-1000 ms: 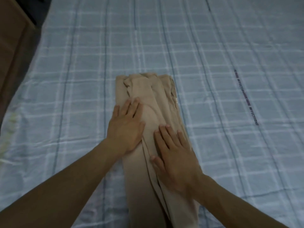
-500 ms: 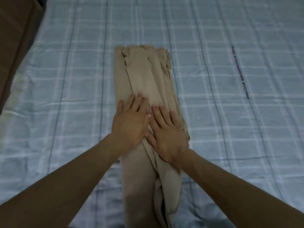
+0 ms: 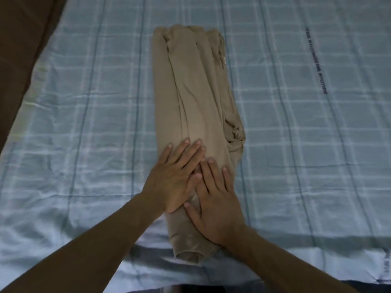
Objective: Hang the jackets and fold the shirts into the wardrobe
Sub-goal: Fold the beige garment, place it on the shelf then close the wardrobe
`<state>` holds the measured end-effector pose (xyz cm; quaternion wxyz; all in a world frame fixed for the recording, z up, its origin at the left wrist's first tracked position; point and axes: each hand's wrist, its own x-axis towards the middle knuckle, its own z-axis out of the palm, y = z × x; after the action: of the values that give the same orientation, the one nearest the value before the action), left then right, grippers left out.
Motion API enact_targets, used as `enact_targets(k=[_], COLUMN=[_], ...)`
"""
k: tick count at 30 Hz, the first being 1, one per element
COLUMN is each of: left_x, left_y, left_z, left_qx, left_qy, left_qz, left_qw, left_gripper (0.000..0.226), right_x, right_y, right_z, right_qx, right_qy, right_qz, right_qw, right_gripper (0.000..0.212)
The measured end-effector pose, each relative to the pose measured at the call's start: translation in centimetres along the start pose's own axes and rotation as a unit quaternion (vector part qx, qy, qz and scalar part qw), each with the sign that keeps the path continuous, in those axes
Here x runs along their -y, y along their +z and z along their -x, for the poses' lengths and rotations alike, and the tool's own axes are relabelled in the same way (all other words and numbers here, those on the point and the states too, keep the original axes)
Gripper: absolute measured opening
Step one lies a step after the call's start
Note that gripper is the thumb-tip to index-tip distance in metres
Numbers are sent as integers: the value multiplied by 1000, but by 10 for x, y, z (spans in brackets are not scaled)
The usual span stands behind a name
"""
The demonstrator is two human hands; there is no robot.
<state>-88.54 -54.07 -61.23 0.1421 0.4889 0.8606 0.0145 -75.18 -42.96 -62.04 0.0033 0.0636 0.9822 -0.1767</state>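
A tan shirt [image 3: 194, 87] lies on the bed, folded lengthwise into a long narrow strip that runs away from me. Its near end sits close to the bed's front edge. My left hand [image 3: 175, 176] rests flat on the strip's near part, fingers spread. Beside it, slightly closer to me, my right hand [image 3: 215, 204] presses flat on the same cloth, its fingertips touching the left hand. Neither hand grips the fabric. A bunched fold of cloth sticks out on the strip's right side.
The bed is covered by a light blue checked sheet [image 3: 84, 123] with a line of dark print [image 3: 317, 64] at the right. A brown wooden surface [image 3: 19, 49] borders the bed at the upper left. The bed's front edge runs along the bottom.
Both hands have slid toward me along the shirt, down to its near end, staying flat. The view has tilted so that the whole strip shows.
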Motion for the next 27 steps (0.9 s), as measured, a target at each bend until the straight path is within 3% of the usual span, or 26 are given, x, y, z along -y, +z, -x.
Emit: enact_targets(k=[7,15,18,21,24,27], left_x=[-1,-2,1,-1,-5,-5], left_y=[-3,3,5,0,-2,-4], left_z=[-2,89,117,128,128,123], left_qx=[13,23,-18,-35,-8,-59], left_qy=[-7,109,125,123,117,130], left_qz=[20,41,80,133,145,126], left_qw=[1000,993,989,983,982,982], left_gripper=[69,64,57,73,95,89], right_x=[0,-9,-20,-30,-30,-33], right_y=[1,-25,-35,-40,-43,-48], right_z=[2,61,79,80,70,60], right_qx=[-33,78,90,100,112,106], right_qy=[-11,-90,-127,-112,-113,-141], right_qz=[-2,21,-7,0,29,54], right_qw=[999,993,988,989,987,983], right_gripper=[73,63,61,77,73,77])
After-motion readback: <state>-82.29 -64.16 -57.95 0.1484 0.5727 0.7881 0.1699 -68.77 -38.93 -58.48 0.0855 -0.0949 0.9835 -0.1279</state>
